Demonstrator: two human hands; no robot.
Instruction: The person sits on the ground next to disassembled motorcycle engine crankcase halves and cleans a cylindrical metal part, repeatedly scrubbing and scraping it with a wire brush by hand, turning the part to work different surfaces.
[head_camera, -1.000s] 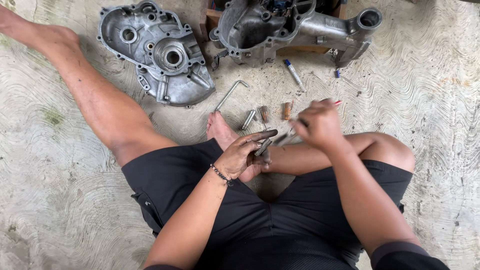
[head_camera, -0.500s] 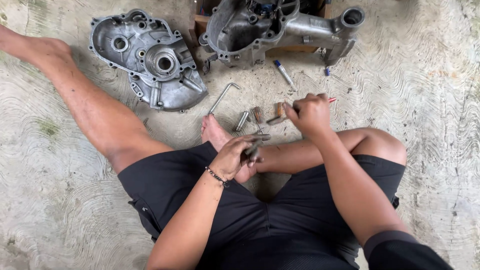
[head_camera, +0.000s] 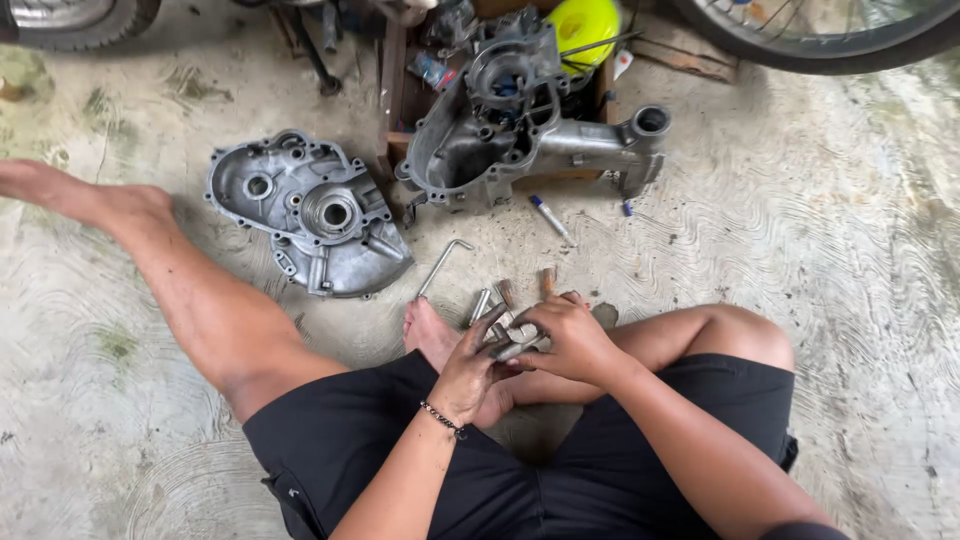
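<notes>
I sit on a concrete floor with one leg stretched out to the left. My left hand (head_camera: 470, 370) and my right hand (head_camera: 570, 338) meet over my folded foot, both closed around a small grey metal part (head_camera: 512, 341). Just beyond the hands lie several short metal sockets and bits (head_camera: 500, 296) and an L-shaped wrench (head_camera: 441, 265). A grey engine cover (head_camera: 312, 215) lies flat to the left. A larger engine crankcase (head_camera: 510, 140) rests on a wooden block behind.
A small pen-like tool (head_camera: 551, 218) lies near the crankcase. A yellow object (head_camera: 585, 22) and clutter sit in a wooden crate at the top. Tyres show at the top left (head_camera: 80, 18) and top right (head_camera: 830, 30).
My right hand has come down from the sockets to join my left hand on the metal part. The view has tilted up, showing more of the crate and tyres.
</notes>
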